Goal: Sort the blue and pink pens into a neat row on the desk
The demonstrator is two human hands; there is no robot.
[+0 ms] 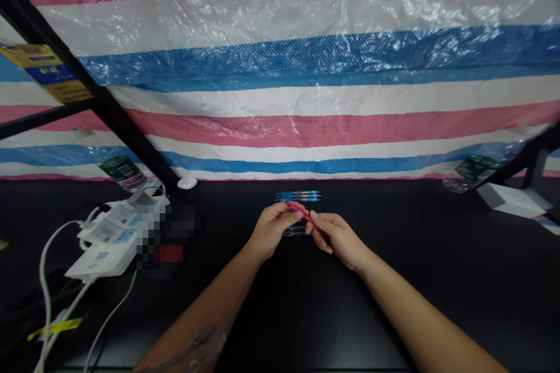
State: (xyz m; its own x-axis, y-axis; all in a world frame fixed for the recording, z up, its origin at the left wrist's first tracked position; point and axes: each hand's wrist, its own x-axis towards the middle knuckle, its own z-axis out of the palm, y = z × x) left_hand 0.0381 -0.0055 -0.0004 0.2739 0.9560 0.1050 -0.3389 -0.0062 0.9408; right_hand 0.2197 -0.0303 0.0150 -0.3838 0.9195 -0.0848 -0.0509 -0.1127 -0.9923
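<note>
Pink pen (300, 211), held across both hands over a black table (437, 245).
White power strip (109, 250) lay well aside; left hand (273, 230) pinched the pen's upper end, right hand (336, 239) its lower end, keeping it raised just before the blue pens (298, 196).

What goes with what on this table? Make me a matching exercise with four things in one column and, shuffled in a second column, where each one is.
Things:
1. pink pen
2. blue pens
3. white power strip
4. striped tarp

Places:
A. hanging behind the table
B. on the dark table, left of the hands
C. held between the left hand and the right hand
D. lying on the table just beyond the hands

Pairs: 1-C, 2-D, 3-B, 4-A
</note>
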